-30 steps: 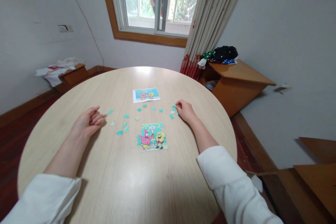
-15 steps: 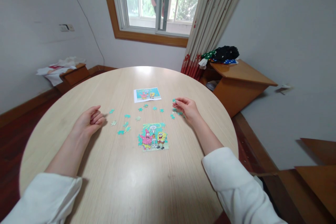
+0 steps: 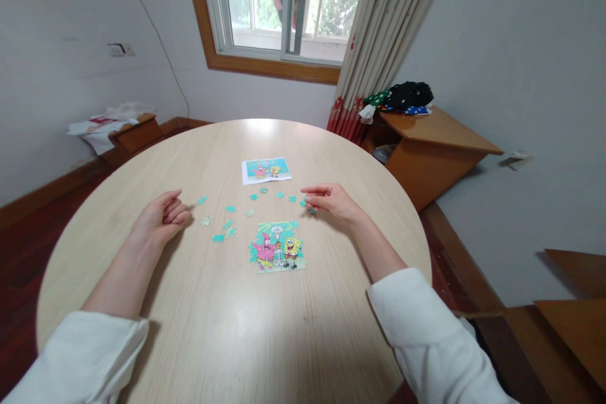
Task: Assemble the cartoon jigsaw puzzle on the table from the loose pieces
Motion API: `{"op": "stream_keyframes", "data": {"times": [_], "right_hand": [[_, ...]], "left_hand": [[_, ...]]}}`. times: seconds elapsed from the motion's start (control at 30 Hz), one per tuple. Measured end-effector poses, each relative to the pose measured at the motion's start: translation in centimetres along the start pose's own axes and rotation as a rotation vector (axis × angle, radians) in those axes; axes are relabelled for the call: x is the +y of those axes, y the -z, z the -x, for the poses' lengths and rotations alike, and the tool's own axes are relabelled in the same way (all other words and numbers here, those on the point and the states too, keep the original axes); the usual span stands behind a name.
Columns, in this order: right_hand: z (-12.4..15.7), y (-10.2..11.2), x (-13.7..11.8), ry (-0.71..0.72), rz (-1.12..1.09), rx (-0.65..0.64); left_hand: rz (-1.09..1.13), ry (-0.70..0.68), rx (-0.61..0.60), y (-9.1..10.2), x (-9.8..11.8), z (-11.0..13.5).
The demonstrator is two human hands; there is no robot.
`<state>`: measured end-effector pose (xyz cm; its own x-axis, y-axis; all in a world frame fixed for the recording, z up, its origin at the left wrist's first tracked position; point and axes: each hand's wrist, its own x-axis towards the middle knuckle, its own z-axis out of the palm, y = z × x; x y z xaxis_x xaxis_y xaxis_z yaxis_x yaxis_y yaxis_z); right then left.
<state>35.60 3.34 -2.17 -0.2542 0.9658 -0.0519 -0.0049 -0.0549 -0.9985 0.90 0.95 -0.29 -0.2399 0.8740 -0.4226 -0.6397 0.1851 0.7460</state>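
Centrally, on the round wooden counter (image 3: 227, 334), a partly assembled cartoon puzzle (image 3: 277, 247) is laid flat, its upper edge ragged.

- Reference picture (image 3: 266, 170): a small printed card, placed beyond the puzzle, well apart from it.
- Loose pieces (image 3: 223, 227): teal, scattered in a band between card and puzzle, mostly to the left.
- Right hand (image 3: 334, 200): held just above the puzzle's upper right corner, with thumb and forefinger narrowed in a pinch on a teal piece (image 3: 303, 202). Whether that piece is clear of the counter cannot be told. A further teal bit is seen just beneath the fingers.
- Left hand (image 3: 161, 218): rested on the counter, left of the scattered pieces, fingers loosely curled and gripping nothing.
- Sleeves: white, seen at both forearms.
- Side cabinet (image 3: 435, 139): wooden, right of the counter, with dark cloth piled on it.
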Motion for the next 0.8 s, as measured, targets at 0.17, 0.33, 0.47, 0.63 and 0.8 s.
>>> {"op": "stream_keyframes", "data": {"times": [0.17, 0.33, 0.47, 0.63, 0.8], "right_hand": [[1.7, -1.1, -1.8, -0.076, 0.22, -0.344], [2.0, -1.8, -1.7, -0.144, 0.277, -0.451], [1.7, -2.0, -0.7, -0.126, 0.262, -0.397], [1.6, -1.8, 0.2, -0.121, 0.224, -0.351], [1.5, -1.8, 0.4, -0.115, 0.259, -0.343]], "left_hand": [[-0.005, 0.008, -0.001, -0.1, 0.1, 0.0], [-0.005, 0.009, 0.002, -0.1, 0.1, 0.0], [-0.001, 0.003, 0.01, -0.2, 0.0, 0.0], [0.001, 0.006, 0.006, -0.1, 0.1, 0.0], [-0.001, 0.01, -0.001, 0.0, 0.1, -0.2]]}}
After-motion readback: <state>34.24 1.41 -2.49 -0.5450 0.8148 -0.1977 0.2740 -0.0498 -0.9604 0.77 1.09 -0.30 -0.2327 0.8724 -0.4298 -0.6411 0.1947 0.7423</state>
